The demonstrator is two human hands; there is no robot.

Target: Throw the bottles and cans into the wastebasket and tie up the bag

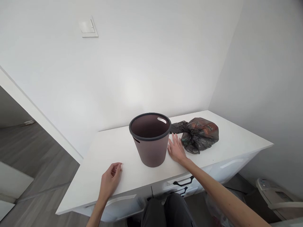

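A brown waste bin (153, 153) with a dark rim and cut-out handle holes stands upright on the white countertop (111, 148). Its inside looks unlined, though the bottom is hidden. My right hand (176, 149) lies flat on the counter with fingers stretched out, between the bin and a knotted black garbage bag (205, 132). The bag is full, and reddish contents show through its thin plastic. Left of the bin, my left hand (111, 179) rests near the counter's front, its fingers curled in against the thumb with nothing visible in them.
More dark plastic (175, 127) lies behind the bin's right side. Below the counter's front edge are white drawers with black handles (183, 182). A light switch (88, 28) is on the wall. A pale appliance (276, 195) stands at lower right.
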